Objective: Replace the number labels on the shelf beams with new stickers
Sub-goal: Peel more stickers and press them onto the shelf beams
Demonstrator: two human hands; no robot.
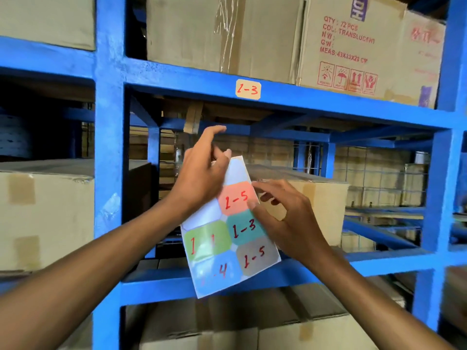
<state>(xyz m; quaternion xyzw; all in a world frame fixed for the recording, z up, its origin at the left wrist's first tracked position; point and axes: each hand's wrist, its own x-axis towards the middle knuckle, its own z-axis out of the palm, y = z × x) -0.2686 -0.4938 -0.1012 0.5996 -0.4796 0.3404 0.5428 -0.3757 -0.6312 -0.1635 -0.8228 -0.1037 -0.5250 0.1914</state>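
Left hand (199,173) gripping sticker sheet (227,238) top edge, right hand (285,213) pinching its side (near beam (303,97))

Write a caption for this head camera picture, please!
Two hands, left and right, hold a sticker sheet below the 1-3 label on a blue shelf.

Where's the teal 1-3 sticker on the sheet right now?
In the head view the teal 1-3 sticker sits in the right column of the sticker sheet, below the red 1-5 sticker, beside the right hand.
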